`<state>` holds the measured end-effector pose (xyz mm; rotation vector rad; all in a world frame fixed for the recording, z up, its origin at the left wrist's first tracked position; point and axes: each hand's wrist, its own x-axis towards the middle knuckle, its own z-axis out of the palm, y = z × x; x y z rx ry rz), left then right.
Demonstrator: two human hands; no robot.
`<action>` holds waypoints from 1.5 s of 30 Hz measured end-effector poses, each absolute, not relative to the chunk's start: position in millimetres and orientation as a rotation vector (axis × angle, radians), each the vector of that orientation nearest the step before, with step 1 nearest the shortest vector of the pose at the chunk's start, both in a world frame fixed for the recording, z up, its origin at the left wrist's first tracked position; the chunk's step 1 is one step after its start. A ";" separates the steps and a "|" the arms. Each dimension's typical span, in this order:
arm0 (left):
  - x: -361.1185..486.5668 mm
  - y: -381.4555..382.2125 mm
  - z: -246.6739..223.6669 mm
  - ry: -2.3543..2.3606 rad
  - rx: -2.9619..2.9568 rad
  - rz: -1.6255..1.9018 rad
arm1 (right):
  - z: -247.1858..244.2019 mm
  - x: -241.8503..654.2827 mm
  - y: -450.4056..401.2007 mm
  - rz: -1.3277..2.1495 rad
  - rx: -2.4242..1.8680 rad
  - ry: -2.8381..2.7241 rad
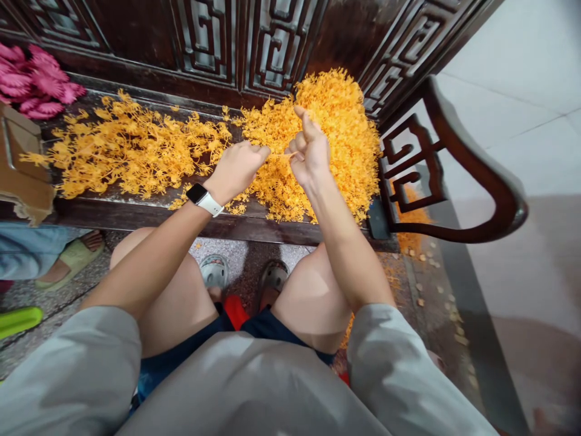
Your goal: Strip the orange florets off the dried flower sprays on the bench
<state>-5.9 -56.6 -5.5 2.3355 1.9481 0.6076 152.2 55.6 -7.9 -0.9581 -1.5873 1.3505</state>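
Head view, left hand [236, 172] and right hand [311, 154] pinching an orange sprig [281, 155] over a heap [338, 130], watch face [196, 193] seemingly unreadable

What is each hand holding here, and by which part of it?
The left hand and right hand both pinch one thin orange sprig, apparently at opposite ends of its stem. The fingers hide the exact grip points.

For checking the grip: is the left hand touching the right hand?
Apart. The head view shows a gap between left hand and right hand, crossed by a thin orange sprig.
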 end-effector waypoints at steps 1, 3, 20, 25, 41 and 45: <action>-5.8 -56.7 -7.0 1.943 2.325 0.651 | -7.0 152.1 54.8 1.374 -0.958 -1.558; -6.8 -56.3 -10.9 1.924 2.308 0.722 | -5.7 153.3 54.5 1.431 -0.971 -1.492; -55.3 -16.4 -23.2 1.322 0.914 1.748 | -2.8 175.0 72.6 1.177 -0.944 -1.607; -57.8 -14.9 -22.4 1.139 0.664 1.795 | -7.5 161.1 57.5 0.958 -0.838 -1.667; -20.5 -21.3 -25.7 0.930 0.530 1.656 | -21.2 127.2 24.6 1.395 -0.761 -1.811; -25.2 -24.1 -15.3 0.999 0.514 1.670 | -28.0 133.7 39.4 1.263 -0.815 -1.792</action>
